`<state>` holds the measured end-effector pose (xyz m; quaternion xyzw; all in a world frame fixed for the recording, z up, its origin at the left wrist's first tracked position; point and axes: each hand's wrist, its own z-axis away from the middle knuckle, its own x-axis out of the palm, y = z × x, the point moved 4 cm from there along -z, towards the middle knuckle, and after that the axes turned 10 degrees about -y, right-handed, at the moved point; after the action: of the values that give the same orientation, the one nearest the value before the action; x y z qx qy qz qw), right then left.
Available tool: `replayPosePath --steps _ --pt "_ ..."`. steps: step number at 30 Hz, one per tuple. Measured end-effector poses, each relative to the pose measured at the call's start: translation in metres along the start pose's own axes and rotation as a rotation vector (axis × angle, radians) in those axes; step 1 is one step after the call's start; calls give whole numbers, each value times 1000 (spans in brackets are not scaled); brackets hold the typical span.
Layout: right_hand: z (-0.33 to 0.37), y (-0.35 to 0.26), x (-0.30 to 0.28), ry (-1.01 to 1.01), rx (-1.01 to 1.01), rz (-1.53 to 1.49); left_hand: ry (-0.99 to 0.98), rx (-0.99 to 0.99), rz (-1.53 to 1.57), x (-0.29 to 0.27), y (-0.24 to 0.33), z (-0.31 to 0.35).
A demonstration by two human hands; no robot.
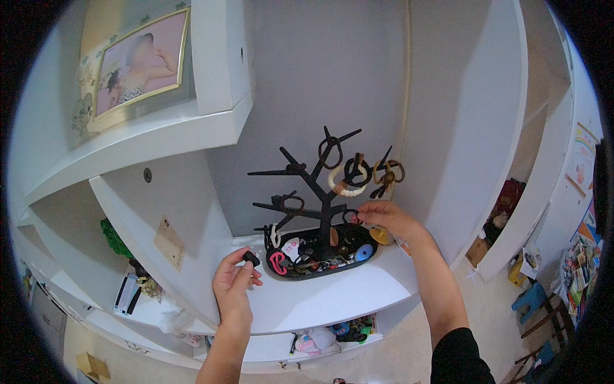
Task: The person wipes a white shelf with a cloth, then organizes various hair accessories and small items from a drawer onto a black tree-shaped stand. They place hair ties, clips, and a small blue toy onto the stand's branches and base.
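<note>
Head view, near to far: left of the tree (325, 221), the left hand (234, 276) pinches a black item (251, 258) between thumb and fingers, and a trinket tray (295, 277) lies around the tree's foot. Right of the trunk, the right hand (387, 216) has its fingertips closed on a dark hair tie (344, 216) by a low branch; behind the tree rises a grey wall (307, 77).

Small black item (251, 258), kind unclear
</note>
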<state>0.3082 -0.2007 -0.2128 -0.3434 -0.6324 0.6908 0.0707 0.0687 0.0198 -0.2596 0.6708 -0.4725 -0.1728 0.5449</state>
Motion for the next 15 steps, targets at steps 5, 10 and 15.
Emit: replayPosePath --steps 5,10,15 --pt "4 -1 -3 -27 -27 -72 -5 3 28 0 -2 -2" --pt "9 -5 0 -23 -35 -157 -2 20 25 1 -2 -1" --pt "22 -8 4 -40 -59 -295 -18 20 23 0 -4 -2"
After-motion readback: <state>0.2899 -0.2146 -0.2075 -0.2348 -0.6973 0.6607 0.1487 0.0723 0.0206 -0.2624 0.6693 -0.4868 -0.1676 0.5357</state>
